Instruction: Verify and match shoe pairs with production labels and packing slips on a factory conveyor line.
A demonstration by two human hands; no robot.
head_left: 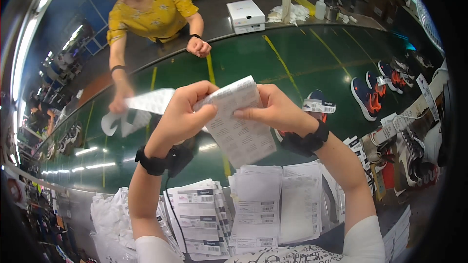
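Observation:
A white printed paper sheet [241,134], folded over at its top, hangs between my two hands above the green belt. My left hand [187,109] pinches its upper left side, thumb on the front. At the upper right edge, my right hand [280,109] grips the same sheet with the thumb laid across the print. Below it lie stacks of printed label sheets [195,221] and further piles of paper [300,204]. A dark shoe with a paper band [319,106] stands beyond my right wrist, partly hidden by it.
Across the green conveyor belt [243,53], a person in a yellow top [153,12] reaches toward a white paper [151,101]. Navy and orange shoes [363,98] stand at right. A white shoebox [246,17] sits at the far edge. Crumpled white paper [114,219] lies at lower left.

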